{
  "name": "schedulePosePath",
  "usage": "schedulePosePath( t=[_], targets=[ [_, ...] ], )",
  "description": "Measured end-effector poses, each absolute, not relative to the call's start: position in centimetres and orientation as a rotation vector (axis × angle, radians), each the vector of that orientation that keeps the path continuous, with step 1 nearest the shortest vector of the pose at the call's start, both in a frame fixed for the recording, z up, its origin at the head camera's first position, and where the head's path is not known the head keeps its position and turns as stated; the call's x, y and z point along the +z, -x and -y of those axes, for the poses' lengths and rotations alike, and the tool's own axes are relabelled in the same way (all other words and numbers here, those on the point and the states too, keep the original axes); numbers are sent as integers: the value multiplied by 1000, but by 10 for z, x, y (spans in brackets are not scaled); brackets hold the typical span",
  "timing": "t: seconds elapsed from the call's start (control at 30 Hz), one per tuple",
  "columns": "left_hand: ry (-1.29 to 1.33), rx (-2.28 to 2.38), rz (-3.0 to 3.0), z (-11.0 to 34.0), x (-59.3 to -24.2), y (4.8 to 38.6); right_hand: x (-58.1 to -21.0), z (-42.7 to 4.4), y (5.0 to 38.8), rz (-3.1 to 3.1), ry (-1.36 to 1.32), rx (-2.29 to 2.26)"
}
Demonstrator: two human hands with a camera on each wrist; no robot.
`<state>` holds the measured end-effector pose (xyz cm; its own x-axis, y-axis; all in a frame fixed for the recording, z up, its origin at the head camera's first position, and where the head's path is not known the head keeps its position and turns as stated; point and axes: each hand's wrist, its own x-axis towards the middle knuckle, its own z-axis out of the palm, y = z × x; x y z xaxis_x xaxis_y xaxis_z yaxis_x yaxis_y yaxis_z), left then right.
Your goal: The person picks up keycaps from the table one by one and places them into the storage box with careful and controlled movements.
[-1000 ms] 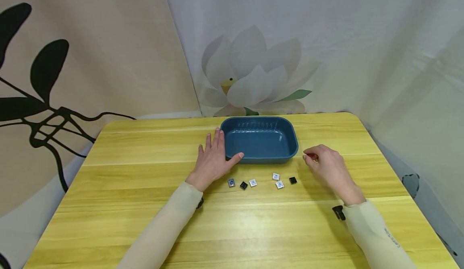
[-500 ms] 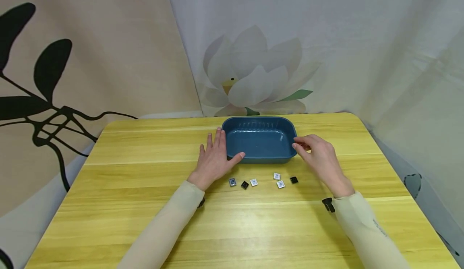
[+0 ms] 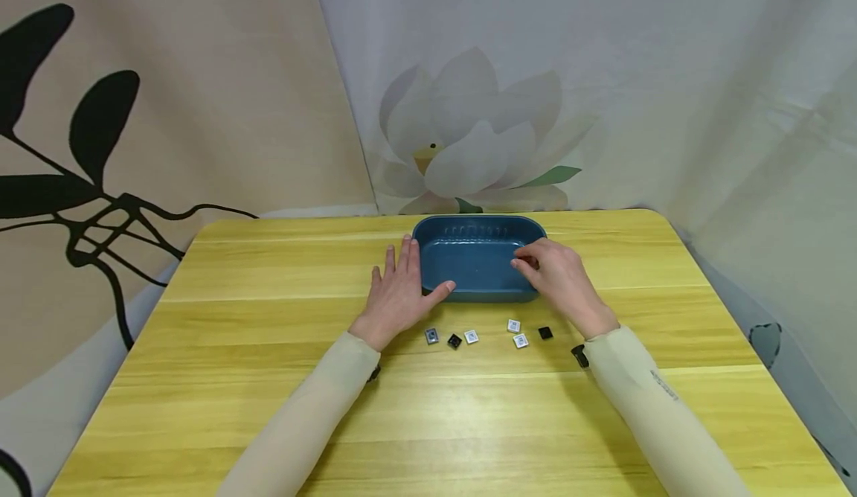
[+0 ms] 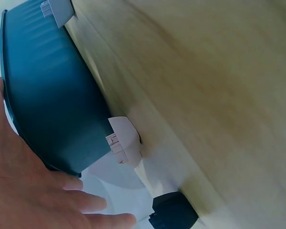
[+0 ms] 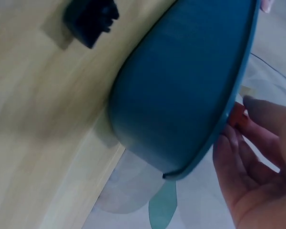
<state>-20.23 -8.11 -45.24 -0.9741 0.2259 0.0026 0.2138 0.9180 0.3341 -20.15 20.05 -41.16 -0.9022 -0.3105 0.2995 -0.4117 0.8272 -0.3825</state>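
Observation:
A dark blue rectangular plastic basin [image 3: 478, 295] stands near the table's back edge. My left hand [image 3: 398, 296] lies against its left end, fingers extended, with the thumb across the front left corner. My right hand [image 3: 562, 277] is over the basin's right end. In the right wrist view, its fingertips pinch a small red plastic piece [image 5: 237, 114] beside the rim; the piece is hidden in the head view. On the table before the basin lie several small square plastic pieces, including a grey one [image 3: 431, 335], a white one [image 3: 520, 341] and a black one [image 3: 545, 332].
The wooden table [image 3: 428, 437] stretches to both sides and toward the front. Behind it hangs a printed curtain [image 3: 495, 110]. Loose pieces sit in two groups close to the basin's front wall, between my forearms.
My right hand has moved left, from the table right of the basin to over its right end. The left hand stays against the basin; the loose pieces have not moved.

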Motion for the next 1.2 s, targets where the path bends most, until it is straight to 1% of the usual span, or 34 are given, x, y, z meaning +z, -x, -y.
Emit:
schedulePosePath(
  t=[0.3,0.53,1.0,1.2],
  targets=[
    [-328,515,-3021,81,-451,202,-414,-184,222,2925,-611,545],
    [-330,487,-3025,81,-451,203,-419,-182,234,2982,-627,502],
    [-323,458,-3028,79,-450,203,-424,-187,243,3116,-627,432],
    [-333,452,-3028,81,-450,203,-420,-189,239,3097,-576,471]
  ],
)
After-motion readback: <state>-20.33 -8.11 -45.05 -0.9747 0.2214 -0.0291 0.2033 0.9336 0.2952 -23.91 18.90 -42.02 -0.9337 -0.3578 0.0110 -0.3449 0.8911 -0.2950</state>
